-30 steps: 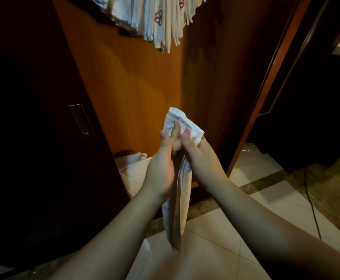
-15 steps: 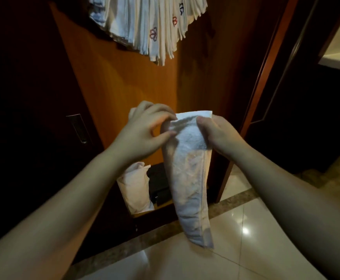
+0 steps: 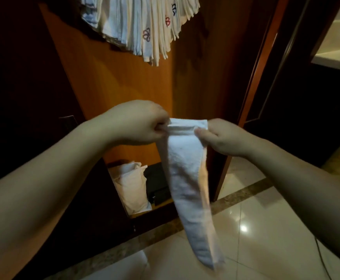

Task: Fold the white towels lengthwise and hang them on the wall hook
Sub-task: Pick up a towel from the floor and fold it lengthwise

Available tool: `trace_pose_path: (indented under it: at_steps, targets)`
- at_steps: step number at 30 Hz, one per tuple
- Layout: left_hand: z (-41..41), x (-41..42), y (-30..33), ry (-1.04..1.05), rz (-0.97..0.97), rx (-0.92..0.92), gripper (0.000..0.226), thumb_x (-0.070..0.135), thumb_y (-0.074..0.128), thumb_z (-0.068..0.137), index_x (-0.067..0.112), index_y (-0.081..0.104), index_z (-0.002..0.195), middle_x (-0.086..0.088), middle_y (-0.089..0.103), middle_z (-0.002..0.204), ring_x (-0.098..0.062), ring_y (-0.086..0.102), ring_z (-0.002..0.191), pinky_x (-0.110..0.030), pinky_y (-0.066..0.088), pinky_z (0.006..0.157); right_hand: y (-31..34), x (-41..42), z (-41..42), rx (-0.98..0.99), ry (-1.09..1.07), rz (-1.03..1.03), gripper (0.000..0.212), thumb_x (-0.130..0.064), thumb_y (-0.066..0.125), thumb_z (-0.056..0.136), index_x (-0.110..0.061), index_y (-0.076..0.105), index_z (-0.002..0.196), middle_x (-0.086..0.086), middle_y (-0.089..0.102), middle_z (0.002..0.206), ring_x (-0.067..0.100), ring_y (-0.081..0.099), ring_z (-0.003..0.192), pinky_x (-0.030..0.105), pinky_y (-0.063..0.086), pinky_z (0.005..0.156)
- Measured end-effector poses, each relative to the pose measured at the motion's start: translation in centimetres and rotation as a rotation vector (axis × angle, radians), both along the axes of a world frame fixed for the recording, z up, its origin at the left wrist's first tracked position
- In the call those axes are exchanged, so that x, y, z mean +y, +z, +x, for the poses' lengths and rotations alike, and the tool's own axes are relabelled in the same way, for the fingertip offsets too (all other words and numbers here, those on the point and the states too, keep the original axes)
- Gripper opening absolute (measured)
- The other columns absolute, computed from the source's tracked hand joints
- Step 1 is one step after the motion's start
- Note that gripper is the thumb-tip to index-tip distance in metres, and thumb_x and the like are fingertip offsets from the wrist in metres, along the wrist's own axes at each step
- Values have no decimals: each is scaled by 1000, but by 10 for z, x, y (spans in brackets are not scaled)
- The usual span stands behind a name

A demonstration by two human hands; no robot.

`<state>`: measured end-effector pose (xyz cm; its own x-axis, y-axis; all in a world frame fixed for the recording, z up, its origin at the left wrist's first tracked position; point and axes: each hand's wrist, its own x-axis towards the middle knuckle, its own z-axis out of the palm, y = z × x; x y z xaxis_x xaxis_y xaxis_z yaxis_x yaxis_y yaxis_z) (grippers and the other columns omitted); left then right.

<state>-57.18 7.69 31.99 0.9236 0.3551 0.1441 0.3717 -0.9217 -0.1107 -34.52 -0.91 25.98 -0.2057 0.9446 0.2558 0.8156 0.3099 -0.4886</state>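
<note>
Folded towel spread at its top edge, ready to go up

The left hand (image 3: 136,124) and right hand (image 3: 223,138) each pinch a top corner of the white towel (image 3: 185,178), which hangs as a narrow strip between them — a moment ago the hands were pressed together. The lengthwise fold looks done; the hung towels (image 3: 145,23) above mark where it goes — the hook itself is hidden.

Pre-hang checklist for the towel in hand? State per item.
1. Left hand pinches the top corner of the towel: ok.
2. Right hand pinches the other top corner: ok.
3. Towel folded into a narrow strip: ok.
4. Lower end off the floor: ok.
5. Wall hook located: cannot tell, out of frame above the hung towels.
6. Room on the hook: cannot tell.
</note>
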Motion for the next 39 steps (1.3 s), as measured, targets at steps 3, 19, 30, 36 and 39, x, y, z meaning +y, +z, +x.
trace_pose_path:
  at_steps: [3, 19, 30, 36, 39]
  targets:
    - [7, 0, -11, 38, -118, 5, 27, 21, 63, 93, 25, 45, 72, 3, 48, 79, -19, 49, 79, -33, 37, 67, -9, 0, 4, 50, -22, -51, 41, -29, 36, 108, -22, 59, 75, -6, 58, 73, -1, 55, 66, 16, 38, 62]
    - [-10, 21, -59, 46, -1582, -795, 80, 58, 97, 24, 20, 77, 92, 6, 78, 84, -6, 74, 79, -20, 58, 65, 48, 53, -39, 909, -165, 82, 34, -41, 50, 85, -24, 74, 68, 5, 72, 76, 27, 66, 79, 54, 54, 94]
    - [21, 37, -81, 172, -1764, -994, 70, 39, 92, 60, 9, 70, 120, -15, 70, 123, -32, 68, 113, -42, 58, 86, -34, 60, -14, 1329, -131, -517, 86, -81, 17, 91, -23, 56, 141, 14, 58, 143, 34, 51, 135, 57, 27, 120]
    - [26, 49, -70, 383, -1797, -1181, 60, 28, 80, 79, 12, 56, 132, -9, 75, 113, -28, 73, 101, -47, 59, 82, -105, 29, -26, 1405, -132, -629, 87, -79, 13, 91, -22, 66, 130, 6, 65, 136, 25, 60, 126, 41, 47, 102]
    - [26, 54, -68, 438, -1777, -1196, 54, 26, 76, 85, 12, 54, 132, -10, 75, 111, -29, 74, 99, -50, 59, 84, -123, 18, -34, 1382, -269, -377, 62, -67, 43, 92, -20, 63, 127, 6, 68, 128, 24, 62, 123, 38, 49, 101]
